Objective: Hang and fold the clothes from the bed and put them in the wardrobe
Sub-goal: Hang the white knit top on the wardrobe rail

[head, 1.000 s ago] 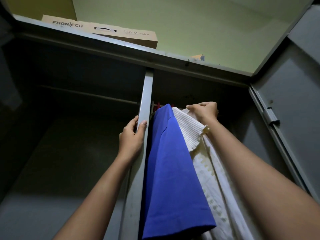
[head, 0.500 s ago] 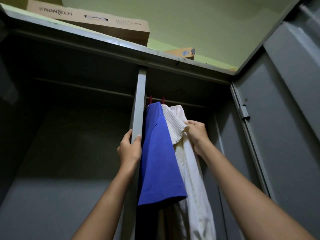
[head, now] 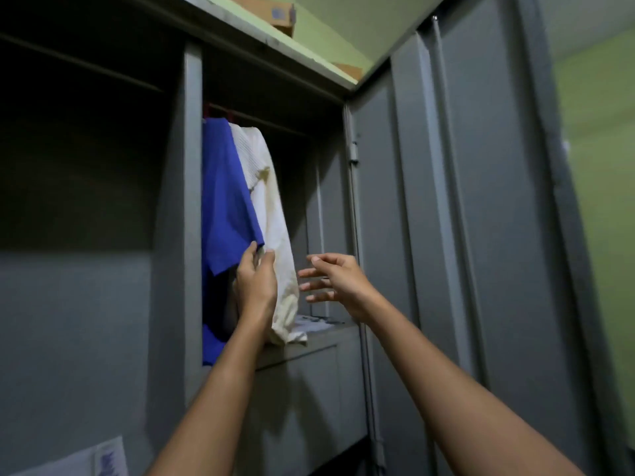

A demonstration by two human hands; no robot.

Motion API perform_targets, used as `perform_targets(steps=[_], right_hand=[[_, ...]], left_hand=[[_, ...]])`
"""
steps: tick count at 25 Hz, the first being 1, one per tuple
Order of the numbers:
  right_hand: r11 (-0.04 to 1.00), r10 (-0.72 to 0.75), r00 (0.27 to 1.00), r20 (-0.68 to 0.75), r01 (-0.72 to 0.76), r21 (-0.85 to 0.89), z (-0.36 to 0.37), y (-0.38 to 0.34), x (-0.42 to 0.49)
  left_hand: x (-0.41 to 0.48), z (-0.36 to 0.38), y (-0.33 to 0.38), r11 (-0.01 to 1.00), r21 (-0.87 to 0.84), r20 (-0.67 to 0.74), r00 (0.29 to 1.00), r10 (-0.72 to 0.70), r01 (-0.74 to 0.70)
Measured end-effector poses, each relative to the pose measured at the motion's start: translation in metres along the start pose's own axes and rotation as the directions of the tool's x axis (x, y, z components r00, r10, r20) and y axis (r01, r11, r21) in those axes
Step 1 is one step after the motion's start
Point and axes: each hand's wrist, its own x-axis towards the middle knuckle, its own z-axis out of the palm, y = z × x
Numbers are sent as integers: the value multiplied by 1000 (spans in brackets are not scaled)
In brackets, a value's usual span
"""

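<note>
While both your forearms reach up from the bottom edge, your left hand (head: 256, 283) sits at the lower corner of the blue shirt (head: 223, 201) sleeve hem. Its fingers are close together, tips on the blue cloth and against the white garment (head: 271, 207); pinching or only touching, cannot tell. Your right hand (head: 335, 280) hangs in the air just right of the white garment, fingers spread, holding nothing, apart from the cloth. Open room lies between that hand and the door hinge (head: 354, 152) side.

Below the hands, the white garment's bottom end lies bunched on the front edge of a grey shelf (head: 323, 338). The blue shirt hangs hard against the centre post (head: 192, 166), with the white garment touching its right side. Both hang from the rail (head: 268, 121) in the right compartment of the wardrobe (head: 309, 389). The left compartment is dark. The open door (head: 464, 201) stands at right. A cardboard box (head: 275, 12) sits on top.
</note>
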Motion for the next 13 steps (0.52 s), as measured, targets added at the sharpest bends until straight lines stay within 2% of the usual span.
perform_targets(steps=[3, 6, 9, 13], right_hand=[[997, 54, 996, -77, -57, -46, -35, 13, -79], [981, 95, 968, -233, -130, -142, -98, 9, -162], [957, 90, 895, -437, -200, -212, -178, -16, -250], [910, 53, 723, -688, -319, -265, -280, -67, -377]], left_hand=[[-71, 22, -7, 984, -143, 155, 985, -81, 103], [-150, 68, -7, 924, -243, 351, 915, -200, 295], [-248, 128, 20, 835, -300, 583, 781, -224, 462], [-399, 198, 73, 711, -282, 810, 557, -182, 644]])
